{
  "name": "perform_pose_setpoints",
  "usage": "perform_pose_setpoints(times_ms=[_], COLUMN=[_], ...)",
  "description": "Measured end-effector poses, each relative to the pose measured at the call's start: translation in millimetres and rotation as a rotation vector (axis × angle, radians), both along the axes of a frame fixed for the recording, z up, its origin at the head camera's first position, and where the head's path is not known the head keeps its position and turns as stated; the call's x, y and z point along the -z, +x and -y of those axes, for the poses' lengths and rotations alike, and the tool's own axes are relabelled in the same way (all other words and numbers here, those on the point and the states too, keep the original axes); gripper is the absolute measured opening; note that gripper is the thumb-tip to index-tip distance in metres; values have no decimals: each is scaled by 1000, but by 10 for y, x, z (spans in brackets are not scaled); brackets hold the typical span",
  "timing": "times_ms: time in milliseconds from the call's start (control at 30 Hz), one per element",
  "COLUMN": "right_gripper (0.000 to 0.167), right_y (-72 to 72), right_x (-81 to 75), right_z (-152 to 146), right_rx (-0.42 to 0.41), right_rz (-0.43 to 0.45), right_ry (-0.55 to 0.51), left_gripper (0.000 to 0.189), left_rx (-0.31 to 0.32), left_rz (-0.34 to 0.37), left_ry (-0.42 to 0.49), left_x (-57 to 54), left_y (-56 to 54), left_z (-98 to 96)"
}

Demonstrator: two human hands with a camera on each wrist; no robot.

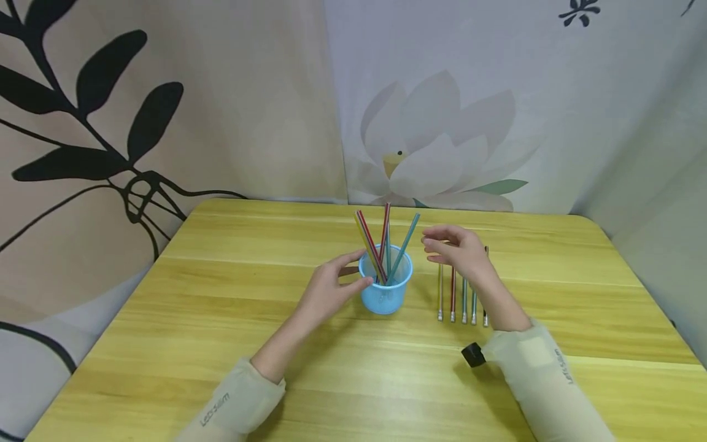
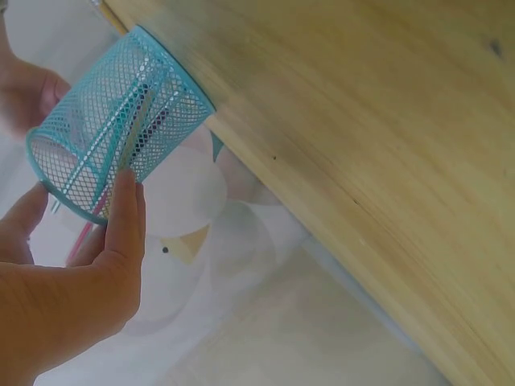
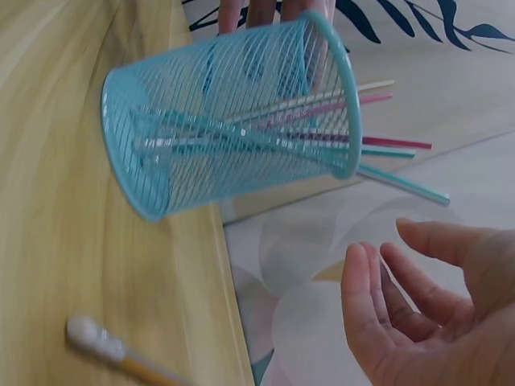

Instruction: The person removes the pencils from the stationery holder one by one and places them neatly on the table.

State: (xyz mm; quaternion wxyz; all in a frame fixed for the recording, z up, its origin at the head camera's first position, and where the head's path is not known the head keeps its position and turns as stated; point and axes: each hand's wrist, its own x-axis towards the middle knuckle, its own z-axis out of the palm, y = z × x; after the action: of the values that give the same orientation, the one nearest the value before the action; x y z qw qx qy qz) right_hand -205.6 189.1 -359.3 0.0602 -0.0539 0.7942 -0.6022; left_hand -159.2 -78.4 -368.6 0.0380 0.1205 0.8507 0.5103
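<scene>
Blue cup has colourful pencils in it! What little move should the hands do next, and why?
The right hand could probably come down and pinch the yellow pencil on the table: that hand is empty, and of those lying there, it is nearest the blue cup. The left hand touches the cup, where other pencils lean.

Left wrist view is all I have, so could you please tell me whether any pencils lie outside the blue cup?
Observer: Yes, five pencils lie in a row on the table, to the right of the blue cup.
Operator: Thank you; is the right hand holding anything?
Observer: No, the right wrist view shows it empty.
Operator: Which ends of those pencils point toward the table's near side, please?
Observer: The eraser ends.
</scene>
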Motion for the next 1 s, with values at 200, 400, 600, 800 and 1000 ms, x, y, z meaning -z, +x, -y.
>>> perform_pose_setpoints(times_ms=[200,400,600,800,1000], right_gripper=[45,38,31,29,27], right_y=[3,11,6,24,51], right_x=[-28,-20,-7,-26,-95], right_z=[121,230,262,233,156], right_rx=[-45,-56,-51,-20,40], right_rz=[8,-4,-18,-19,-39], right_ry=[-57,-62,-96,-128,-171], left_gripper=[57,57,57,57,57], left_rx=[-1,-1,5,4,-6], left_rz=[-3,0,-6,-11,-12], left_ry=[-5,5,7,7,14], left_x=[-6,-7,-21,-3,10], left_y=[-37,-42,-37,-16,8], left_z=[-5,-15,-16,-4,0])
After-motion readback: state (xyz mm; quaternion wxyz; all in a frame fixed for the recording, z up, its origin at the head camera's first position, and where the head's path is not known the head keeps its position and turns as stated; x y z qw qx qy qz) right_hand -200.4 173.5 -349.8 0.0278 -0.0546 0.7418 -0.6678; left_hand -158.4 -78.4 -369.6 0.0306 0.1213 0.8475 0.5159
